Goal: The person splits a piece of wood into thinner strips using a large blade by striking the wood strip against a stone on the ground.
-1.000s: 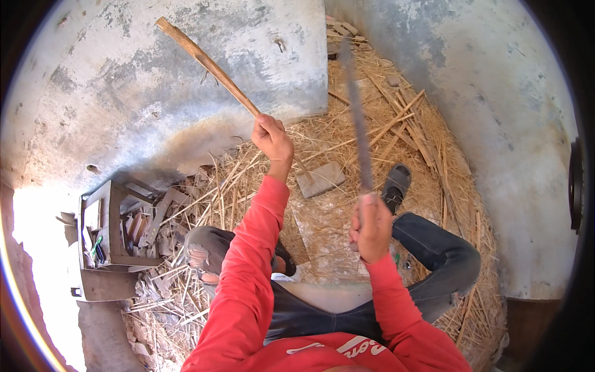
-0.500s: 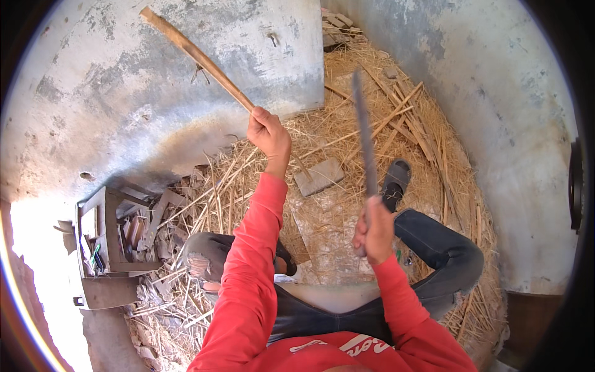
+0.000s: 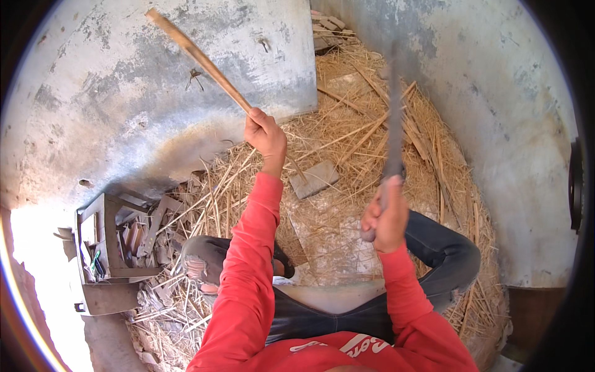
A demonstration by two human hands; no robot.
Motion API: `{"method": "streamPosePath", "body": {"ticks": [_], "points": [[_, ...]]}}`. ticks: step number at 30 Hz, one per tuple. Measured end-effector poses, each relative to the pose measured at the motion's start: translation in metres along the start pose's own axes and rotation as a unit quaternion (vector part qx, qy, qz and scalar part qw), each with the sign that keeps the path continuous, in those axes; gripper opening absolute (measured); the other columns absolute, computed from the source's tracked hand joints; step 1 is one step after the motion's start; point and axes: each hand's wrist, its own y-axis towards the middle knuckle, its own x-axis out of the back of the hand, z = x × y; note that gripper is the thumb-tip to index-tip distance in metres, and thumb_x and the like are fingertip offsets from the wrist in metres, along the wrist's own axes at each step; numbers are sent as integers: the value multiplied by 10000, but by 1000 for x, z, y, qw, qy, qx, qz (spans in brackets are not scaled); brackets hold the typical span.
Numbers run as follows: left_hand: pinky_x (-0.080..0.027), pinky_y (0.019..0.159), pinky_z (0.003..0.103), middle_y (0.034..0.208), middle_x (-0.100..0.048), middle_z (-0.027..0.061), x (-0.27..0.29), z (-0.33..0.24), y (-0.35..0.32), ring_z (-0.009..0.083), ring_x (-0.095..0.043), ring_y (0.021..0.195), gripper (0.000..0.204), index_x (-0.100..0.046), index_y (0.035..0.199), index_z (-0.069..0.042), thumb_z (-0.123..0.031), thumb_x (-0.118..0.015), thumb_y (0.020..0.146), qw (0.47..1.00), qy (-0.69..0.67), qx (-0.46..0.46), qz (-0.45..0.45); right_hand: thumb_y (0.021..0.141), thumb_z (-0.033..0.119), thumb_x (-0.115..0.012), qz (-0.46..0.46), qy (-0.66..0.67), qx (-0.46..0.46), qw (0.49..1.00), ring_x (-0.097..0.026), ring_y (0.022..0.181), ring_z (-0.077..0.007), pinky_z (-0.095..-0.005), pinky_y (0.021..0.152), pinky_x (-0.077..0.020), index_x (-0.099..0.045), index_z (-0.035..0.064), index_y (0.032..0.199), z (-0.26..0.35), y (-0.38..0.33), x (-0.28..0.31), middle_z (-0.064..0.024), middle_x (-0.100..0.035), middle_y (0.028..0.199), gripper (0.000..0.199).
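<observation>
My left hand [image 3: 266, 137] is closed round a long bamboo strip [image 3: 201, 59]. Its upper part slants up and left in front of the wall, and a thin lower end runs down to a flat grey block [image 3: 314, 180] on the ground; the hand hides the part between. On the right, my right hand [image 3: 390, 217] grips the handle of a long machete [image 3: 395, 121]. The dark blade is raised, nearly upright and blurred by motion. It stands apart from the bamboo strip.
Bamboo shavings [image 3: 347, 74] and loose strips cover the ground. Weathered walls [image 3: 248, 56] stand ahead and to the right [image 3: 496, 124]. At the left, a wooden frame [image 3: 114, 235] holds scraps. My bent knees [image 3: 449, 248] flank the working spot.
The machete and my right hand have moved right and slightly up, with the blade tip swung right. My left hand keeps its grip on the bamboo strip, nearly in place.
</observation>
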Motion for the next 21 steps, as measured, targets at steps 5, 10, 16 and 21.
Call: {"method": "streamPosePath", "body": {"ticks": [5,10,16,21], "points": [[-252,456,264,557,-362,-50,-23,0,-7,45,-320,513,485,-422,690,-67,-369,-467,1067,999,39,-17,15,1022,594,-370,61,90,307,946,-431,411,-135,-299,402,-399,-443,82,736,-3,-8,-23,-26,-452,555,591],[-234,444,250,583,-356,-54,-13,4,-1,32,-306,512,485,-391,685,-84,-364,-444,1076,996,79,-37,-26,1005,564,-469,50,-165,-258,951,-462,399,-151,-319,376,-389,-508,88,718,-153,-24,41,-28,-455,542,558],[-270,470,296,538,-375,-34,-3,2,5,67,-320,519,536,-424,680,-49,-427,-470,1056,997,69,-12,-34,1037,518,-434,51,-26,48,997,-445,410,-112,-287,375,-376,-438,80,742,4,-1,-18,-17,-432,531,528],[-275,473,294,536,-373,-34,-16,-3,1,66,-326,523,539,-436,683,-51,-442,-472,1053,995,91,-23,-33,1015,572,-425,62,79,366,925,-429,422,-134,-292,427,-400,-439,86,771,-17,-5,-39,-7,-444,558,544]]}}
